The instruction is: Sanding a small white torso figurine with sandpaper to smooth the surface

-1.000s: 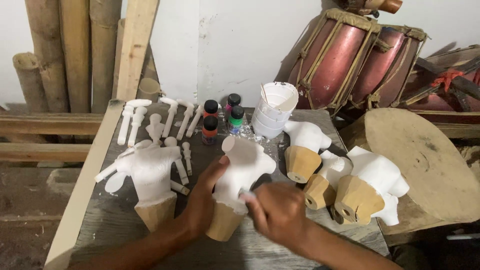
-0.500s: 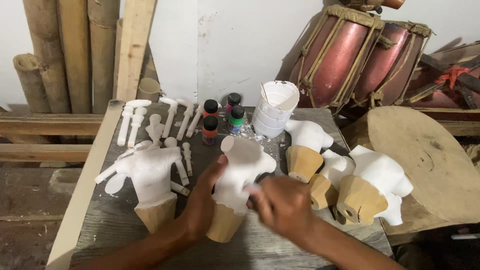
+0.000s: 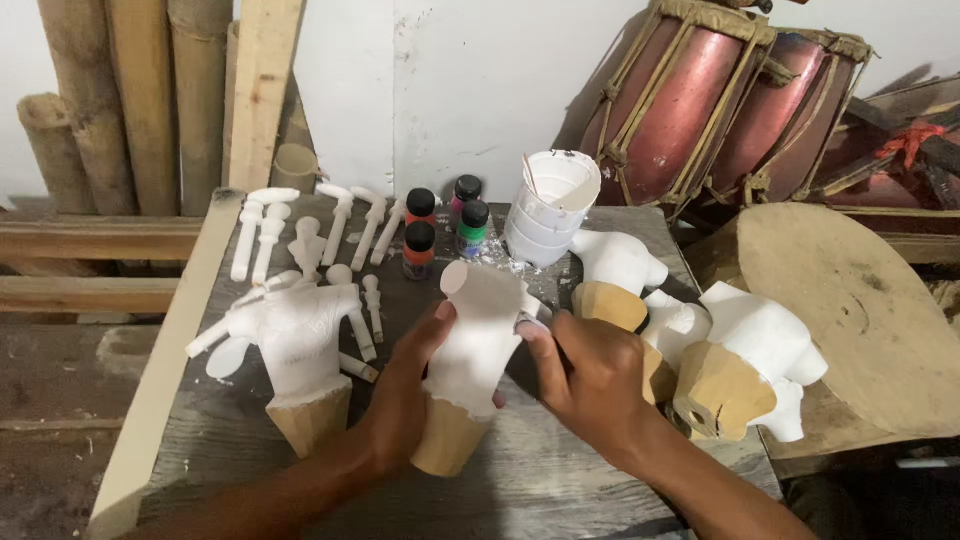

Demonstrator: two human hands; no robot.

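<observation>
Head view: the grey table is crowded. A pale plank runs along its left edge, bamboo poles lean behind that, and red drums and a round wooden slab close off the right. The only bare board is the strip nearest the camera, under the forearms.

At the back stands a stack of white cups with a thin stick in the top one; what else it holds cannot be seen. Beside it are four small paint bottles with black caps, showing red, pink and green. White limb pieces lie in a row to their left.

The torso, white above and bare wood below, stands upright at the table's middle. The left hand wraps its left side, thumb across the front, fingers closed on it. The right hand presses against its right shoulder, fingers curled round something small I cannot make out. Another torso stands just to the left; three more lie right.
</observation>
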